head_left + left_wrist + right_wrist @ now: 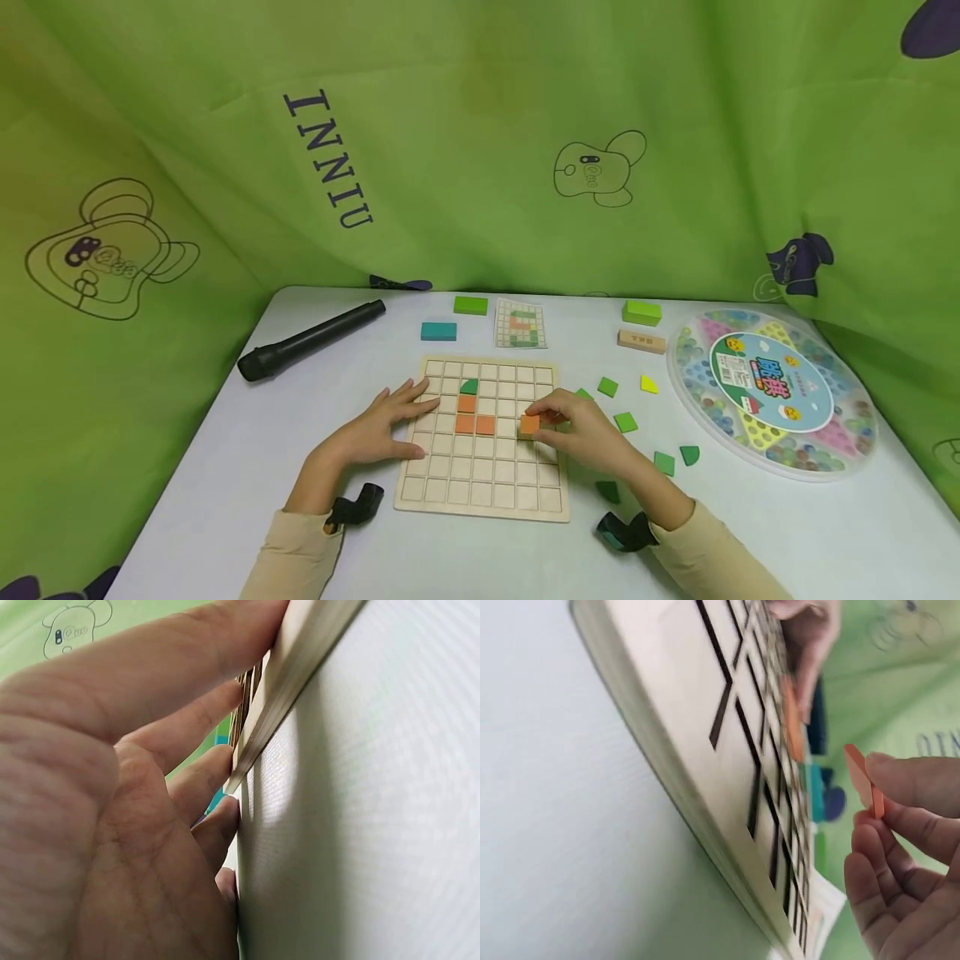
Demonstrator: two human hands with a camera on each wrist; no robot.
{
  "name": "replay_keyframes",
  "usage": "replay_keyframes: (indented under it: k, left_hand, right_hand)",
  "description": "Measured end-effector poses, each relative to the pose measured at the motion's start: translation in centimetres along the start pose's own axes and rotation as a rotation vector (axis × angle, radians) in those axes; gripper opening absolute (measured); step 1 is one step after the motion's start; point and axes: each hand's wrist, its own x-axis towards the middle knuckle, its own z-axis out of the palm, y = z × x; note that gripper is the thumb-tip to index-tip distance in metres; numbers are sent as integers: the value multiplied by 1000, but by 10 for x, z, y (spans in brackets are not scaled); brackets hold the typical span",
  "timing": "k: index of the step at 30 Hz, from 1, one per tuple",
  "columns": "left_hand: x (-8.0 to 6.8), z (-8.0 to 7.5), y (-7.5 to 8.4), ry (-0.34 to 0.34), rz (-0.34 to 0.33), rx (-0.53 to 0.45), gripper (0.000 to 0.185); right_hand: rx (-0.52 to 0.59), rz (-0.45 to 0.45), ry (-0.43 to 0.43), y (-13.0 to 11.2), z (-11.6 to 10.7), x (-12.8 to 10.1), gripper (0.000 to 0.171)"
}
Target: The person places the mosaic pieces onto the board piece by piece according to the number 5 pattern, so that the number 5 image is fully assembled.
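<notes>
A wooden grid board (480, 492) lies on the white table. On it sit several orange square tiles (485, 425) and a green quarter-round tile (469, 387). My left hand (378, 429) rests at the board's left edge with fingers spread and straight, fingertips on the rim. Over the right part of the board, my right hand (588, 429) pinches another orange square tile (529, 426) between thumb and fingers. In the right wrist view that orange tile (865, 780) is held tilted, apart from the board.
Loose green tiles (626, 422) and a yellow tile (648, 384) lie right of the board. Behind it are a pattern card (521, 324), a teal block (438, 332), green blocks (471, 306) and a wooden block (641, 341). A black microphone (311, 340) lies left, a round game box (772, 392) right.
</notes>
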Motion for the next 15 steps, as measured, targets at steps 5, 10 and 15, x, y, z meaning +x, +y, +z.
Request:
replay_keyframes:
  k: [5,10,15]
  left_hand:
    - [-1,0,1,2,-1,-4,76]
    - [-1,0,1,1,2,7,76]
    - [0,0,1,-1,5,10,76]
  right_hand:
    - [-51,3,-59,-5,12,18,23]
    - [-102,26,-112,-2,22,29,21]
    - [-97,33,-127,-2,28,33,22]
